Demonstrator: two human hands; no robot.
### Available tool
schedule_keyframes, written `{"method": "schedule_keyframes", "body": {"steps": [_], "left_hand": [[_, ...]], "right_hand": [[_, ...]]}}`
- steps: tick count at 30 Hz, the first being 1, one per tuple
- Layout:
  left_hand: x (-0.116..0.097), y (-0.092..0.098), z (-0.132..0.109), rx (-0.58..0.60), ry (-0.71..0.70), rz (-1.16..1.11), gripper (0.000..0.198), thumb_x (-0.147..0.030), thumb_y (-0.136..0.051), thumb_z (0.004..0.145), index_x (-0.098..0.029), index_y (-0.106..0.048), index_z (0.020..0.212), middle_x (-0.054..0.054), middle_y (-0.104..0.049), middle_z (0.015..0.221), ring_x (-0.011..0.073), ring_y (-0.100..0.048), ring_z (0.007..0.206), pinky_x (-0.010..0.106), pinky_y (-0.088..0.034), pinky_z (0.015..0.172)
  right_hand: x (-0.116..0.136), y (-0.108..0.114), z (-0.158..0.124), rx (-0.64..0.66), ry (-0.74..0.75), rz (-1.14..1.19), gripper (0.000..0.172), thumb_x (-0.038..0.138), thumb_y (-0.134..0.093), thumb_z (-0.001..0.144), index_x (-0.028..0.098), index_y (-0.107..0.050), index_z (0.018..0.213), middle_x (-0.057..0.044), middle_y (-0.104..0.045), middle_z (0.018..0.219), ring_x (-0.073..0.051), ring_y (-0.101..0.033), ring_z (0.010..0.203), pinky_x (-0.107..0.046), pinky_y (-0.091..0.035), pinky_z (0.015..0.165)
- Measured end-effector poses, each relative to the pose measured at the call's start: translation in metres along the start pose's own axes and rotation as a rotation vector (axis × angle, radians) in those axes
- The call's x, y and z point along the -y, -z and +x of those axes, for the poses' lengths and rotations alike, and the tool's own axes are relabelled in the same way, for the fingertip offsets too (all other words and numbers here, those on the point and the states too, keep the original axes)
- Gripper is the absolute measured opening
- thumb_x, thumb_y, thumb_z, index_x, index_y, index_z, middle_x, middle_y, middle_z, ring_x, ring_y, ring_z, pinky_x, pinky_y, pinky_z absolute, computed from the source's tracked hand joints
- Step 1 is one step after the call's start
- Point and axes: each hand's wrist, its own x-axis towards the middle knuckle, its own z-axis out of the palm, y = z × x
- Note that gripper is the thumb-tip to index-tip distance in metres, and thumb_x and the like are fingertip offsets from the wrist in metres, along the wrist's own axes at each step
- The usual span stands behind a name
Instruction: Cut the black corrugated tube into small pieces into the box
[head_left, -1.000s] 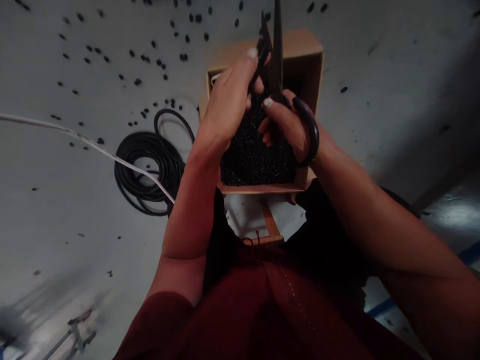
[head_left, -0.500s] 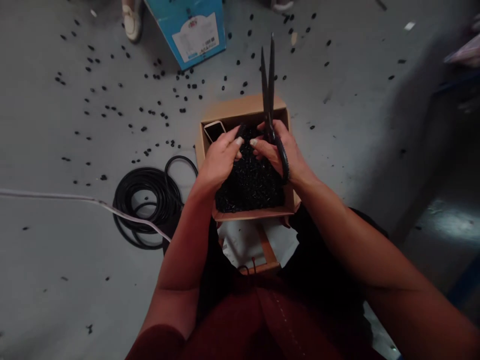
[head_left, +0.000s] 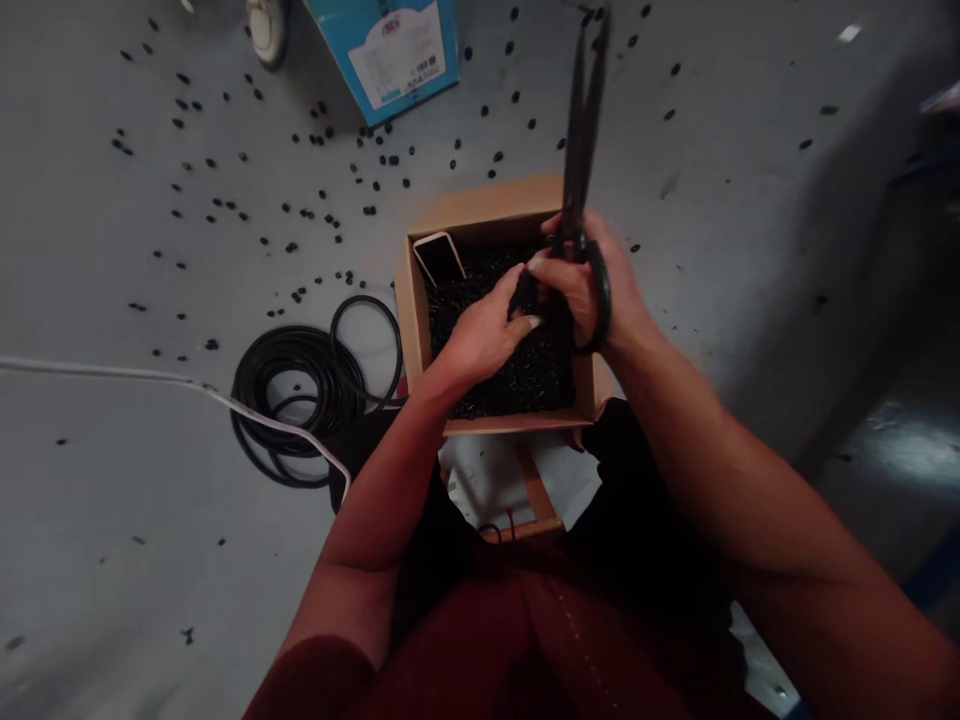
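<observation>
A white cable [head_left: 150,378] is crossing the floor [head_left: 112,560] beside a coil of black tubing [head_left: 300,385], lying within reach. The cardboard box [head_left: 414,330] is sitting against the person's knees, seemingly so black pieces [head_left: 532,375] are collecting inside; a phone [head_left: 441,258] is leaning in its corner. The left hand [head_left: 484,340] is resting on the heap, fingers curling shut, on what I cannot tell. The right hand [head_left: 600,290] is gripping the scissors [head_left: 581,130], fingers wrapping the handle, blades pointing away from the body
</observation>
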Motion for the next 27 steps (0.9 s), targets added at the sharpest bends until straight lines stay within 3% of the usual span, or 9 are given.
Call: {"method": "schedule_keyframes", "body": {"steps": [5,10,13,15,19,22,24,27], "left_hand": [[0.005,0.001,0.001,0.071,-0.012,-0.121,0.045,-0.033,-0.045,0.089,-0.017,-0.048,0.131,0.008,-0.065,0.114,0.0228,-0.06,0.105,0.036,-0.046,0.092],[0.013,-0.004,-0.004,0.161,0.038,0.043,0.035,-0.023,-0.049,0.086,-0.017,-0.054,0.12,0.009,-0.066,0.108,0.0253,-0.061,0.101,0.038,-0.046,0.089],[0.018,-0.003,-0.006,0.18,0.104,0.155,0.027,-0.02,-0.049,0.086,-0.018,-0.057,0.112,0.01,-0.066,0.1,0.027,-0.061,0.1,0.04,-0.045,0.088],[0.02,0.007,-0.008,0.06,0.154,0.272,0.025,-0.018,-0.043,0.089,-0.02,-0.058,0.11,0.011,-0.064,0.101,0.0278,-0.059,0.102,0.043,-0.043,0.09],[0.02,0.046,-0.018,-0.403,0.189,0.46,0.034,-0.024,-0.029,0.094,-0.027,-0.058,0.111,0.011,-0.058,0.116,0.0305,-0.047,0.117,0.05,-0.029,0.103],[0.025,0.062,-0.025,-0.527,0.198,0.476,0.034,-0.025,-0.029,0.094,-0.024,-0.06,0.108,0.012,-0.058,0.117,0.0323,-0.041,0.123,0.052,-0.02,0.108],[0.031,0.058,-0.026,-0.446,0.197,0.45,0.03,-0.023,-0.033,0.093,-0.018,-0.06,0.104,0.014,-0.061,0.11,0.0323,-0.043,0.122,0.051,-0.021,0.108],[0.035,0.042,-0.024,-0.151,0.203,0.376,0.021,-0.025,-0.045,0.089,-0.015,-0.061,0.098,0.012,-0.065,0.097,0.031,-0.052,0.113,0.047,-0.033,0.102]], "right_hand": [[0.009,0.013,0.006,-0.017,0.026,0.139,0.032,0.012,-0.063,0.068,0.024,-0.049,0.094,0.003,-0.059,0.073,-0.011,-0.052,0.051,-0.027,-0.042,0.05],[0.012,0.027,0.012,-0.155,0.114,0.268,0.036,0.008,-0.061,0.058,0.025,-0.056,0.089,0.001,-0.062,0.069,-0.013,-0.055,0.054,-0.029,-0.04,0.049],[0.012,0.036,0.014,-0.199,0.156,0.266,0.031,0.009,-0.057,0.06,0.03,-0.059,0.082,0.003,-0.058,0.064,-0.016,-0.057,0.056,-0.034,-0.04,0.053],[0.012,0.037,0.014,-0.233,0.179,0.24,0.026,0.009,-0.056,0.062,0.032,-0.06,0.075,0.004,-0.056,0.062,-0.016,-0.059,0.058,-0.037,-0.04,0.056],[0.013,0.019,0.008,-0.148,0.148,0.35,0.034,0.006,-0.058,0.057,0.03,-0.06,0.081,0.003,-0.059,0.064,-0.016,-0.058,0.055,-0.038,-0.044,0.057],[0.009,0.001,0.005,-0.056,0.064,0.382,0.038,0.006,-0.059,0.052,0.028,-0.056,0.084,0.002,-0.061,0.065,-0.016,-0.056,0.052,-0.038,-0.046,0.054],[0.005,-0.005,0.006,-0.055,-0.014,0.321,0.036,0.008,-0.06,0.055,0.028,-0.051,0.084,0.003,-0.06,0.063,-0.016,-0.055,0.049,-0.036,-0.045,0.051],[0.002,-0.007,0.009,-0.099,-0.053,0.234,0.033,0.01,-0.063,0.059,0.028,-0.048,0.082,0.004,-0.059,0.063,-0.015,-0.054,0.046,-0.033,-0.042,0.047]]}}
